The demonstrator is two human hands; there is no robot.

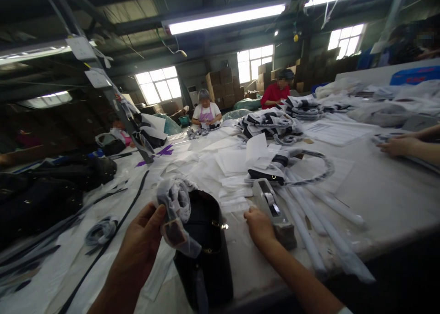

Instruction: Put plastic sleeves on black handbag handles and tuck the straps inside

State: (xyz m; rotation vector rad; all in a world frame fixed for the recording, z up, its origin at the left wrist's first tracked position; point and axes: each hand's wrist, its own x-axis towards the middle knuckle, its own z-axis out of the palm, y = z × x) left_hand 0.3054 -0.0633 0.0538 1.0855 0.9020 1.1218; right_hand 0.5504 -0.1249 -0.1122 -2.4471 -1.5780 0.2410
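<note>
My left hand (150, 224) pinches a rolled strap (177, 201) wrapped in white covering, with a brownish piece under the wrap. It holds this roll at the upper left of a black handbag (209, 259), which stands at the table's near edge with brass-coloured fittings. To the bag's right, my right hand (259, 227) is closed over thin white sheets (237, 213). What its fingers hold, if anything, is hidden. Close beside that hand sits a grey tape dispenser (275, 213).
Behind the dispenser lies a partly wrapped black bag (268, 174) with a looped handle. White wrapped tubes (309, 222) lie to the right. Another coiled strap (101, 231) and black bags (44, 195) are at left. A co-worker's hands (400, 144) work at far right; others sit across the table.
</note>
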